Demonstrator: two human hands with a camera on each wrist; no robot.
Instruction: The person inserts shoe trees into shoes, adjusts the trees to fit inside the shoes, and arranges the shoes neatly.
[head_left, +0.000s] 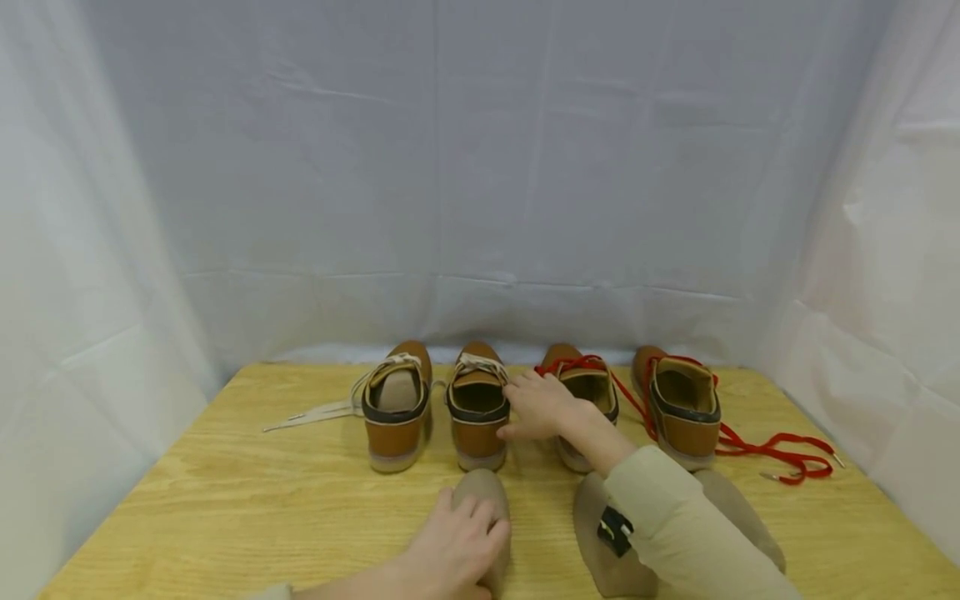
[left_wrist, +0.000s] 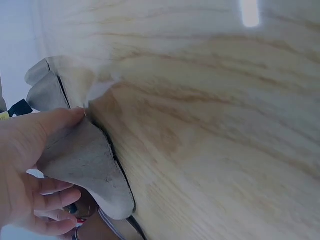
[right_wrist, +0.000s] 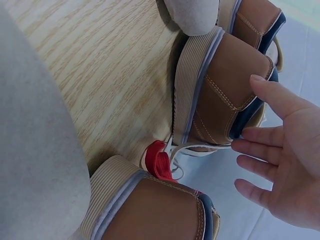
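My left hand [head_left: 459,546] holds a grey-beige foot-shaped shoe insert [left_wrist: 82,150], the thumb along one edge and the fingers curled at the other. The insert lies low over the table, its rounded toe pointing at the heel of a brown shoe [head_left: 478,437] with pale laces. At this shoe my right hand [head_left: 542,406] reaches in from the right. Its thumb touches the heel in the right wrist view, while its fairly straight, spread fingers lie by the dark collar. The shoe's opening is dark inside. Another pale-laced shoe [head_left: 393,433], left of it, has a beige insert [head_left: 399,392] inside.
Two brown shoes with red laces stand to the right, one [head_left: 587,387] partly behind my right hand, the other [head_left: 688,429] farther right. Red laces [head_left: 795,454] trail over the wooden table [head_left: 225,500]. More inserts [head_left: 738,508] lie under my right sleeve, beside a black patch [head_left: 615,531].
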